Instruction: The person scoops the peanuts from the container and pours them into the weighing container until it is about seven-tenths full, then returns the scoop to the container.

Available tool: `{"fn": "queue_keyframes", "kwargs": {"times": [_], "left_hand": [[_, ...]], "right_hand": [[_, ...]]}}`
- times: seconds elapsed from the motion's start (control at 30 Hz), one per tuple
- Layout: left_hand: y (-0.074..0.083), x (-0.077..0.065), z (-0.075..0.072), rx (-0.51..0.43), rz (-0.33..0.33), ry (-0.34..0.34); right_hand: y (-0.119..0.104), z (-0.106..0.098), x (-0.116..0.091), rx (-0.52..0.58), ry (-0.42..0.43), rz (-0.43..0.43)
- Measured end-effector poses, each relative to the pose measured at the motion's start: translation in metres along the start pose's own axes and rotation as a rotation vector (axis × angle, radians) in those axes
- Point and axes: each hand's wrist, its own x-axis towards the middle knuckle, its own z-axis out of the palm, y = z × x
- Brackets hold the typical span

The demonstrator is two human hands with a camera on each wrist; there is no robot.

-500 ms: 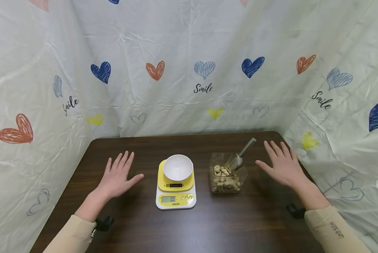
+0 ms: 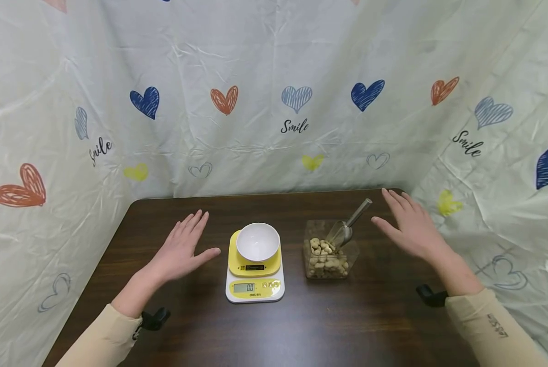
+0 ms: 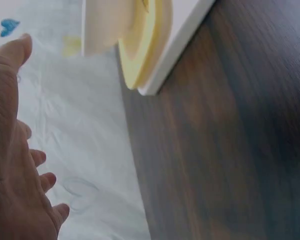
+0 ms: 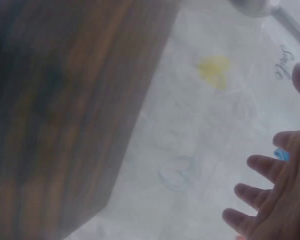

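In the head view, a yellow and white kitchen scale (image 2: 254, 288) stands mid-table with its display at 0.0. A white bowl (image 2: 257, 242) sits on its platform. To the right is a clear plastic container (image 2: 313, 230) of peanuts in their shells (image 2: 327, 262), with a metal scoop (image 2: 343, 234) leaning in it, handle up to the right. My left hand (image 2: 176, 251), fingers straight and thumb out, is left of the scale and holds nothing. My right hand (image 2: 413, 228), just as empty with fingers extended, is right of the container.
The dark wooden table (image 2: 283, 341) ends at a white curtain (image 2: 255, 46) printed with hearts, which hangs behind it and along both sides. Each wrist wears a black camera mount, such as the one (image 2: 156, 319) on the left.
My left hand has moved right, closer to the scale, and turned somewhat. The right hand has risen slightly and tilted, its fingers closer together. The scale, bowl and container stay put.
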Motion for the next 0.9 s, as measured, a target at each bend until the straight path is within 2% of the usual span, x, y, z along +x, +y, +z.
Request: {"fn": "queue_keyframes", "kwargs": {"times": [0.2, 0.4, 0.73, 0.9], "left_hand": [[0.019, 0.006, -0.011, -0.063, 0.048, 0.011], [0.042, 0.011, -0.018, -0.130, 0.116, 0.032], [0.086, 0.028, -0.022, -0.254, 0.207, 0.010], [0.109, 0.039, -0.018, -0.294, 0.255, -0.026]], "right_hand": [[-0.013, -0.014, 0.008, 0.031, 0.059, -0.073], [-0.026, -0.028, 0.015, 0.061, 0.058, -0.098], [-0.048, -0.043, 0.027, 0.048, -0.019, -0.127], [-0.059, -0.046, 0.033, -0.006, -0.071, -0.192]]}}
